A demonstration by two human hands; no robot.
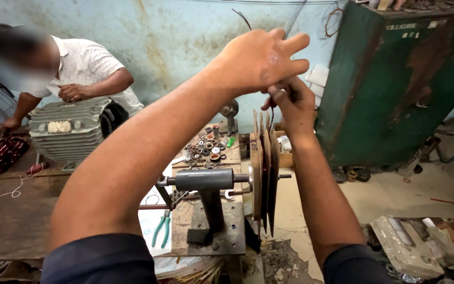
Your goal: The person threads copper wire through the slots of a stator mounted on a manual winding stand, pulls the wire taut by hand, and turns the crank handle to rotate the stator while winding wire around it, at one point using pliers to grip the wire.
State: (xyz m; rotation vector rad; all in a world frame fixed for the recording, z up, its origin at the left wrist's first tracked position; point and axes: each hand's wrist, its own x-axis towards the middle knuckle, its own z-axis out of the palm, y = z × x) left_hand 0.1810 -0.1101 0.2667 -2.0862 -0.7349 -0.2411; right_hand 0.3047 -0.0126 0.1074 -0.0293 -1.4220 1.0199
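While both arms reach out over the bench, the right hand (292, 102) is closed in a pinch on a thin dark wire (272, 113), fingertips bunched just above the top edge of the stacked wooden discs (265, 168). Directly over that pinch, touching it, the left hand (261, 58) lies flat with fingers stretched out and slightly spread, gripping nothing. Below the pinch the discs stand upright on a horizontal metal shaft (206, 179), which runs leftward from them on a post bolted to a steel plate (211, 231). Lower and further left of the grip lie green-handled pliers (161, 230). Beyond it sits a scatter of small bearings and washers (206, 148). Far left, another person (74, 68) leans over a ribbed motor housing (69, 134).
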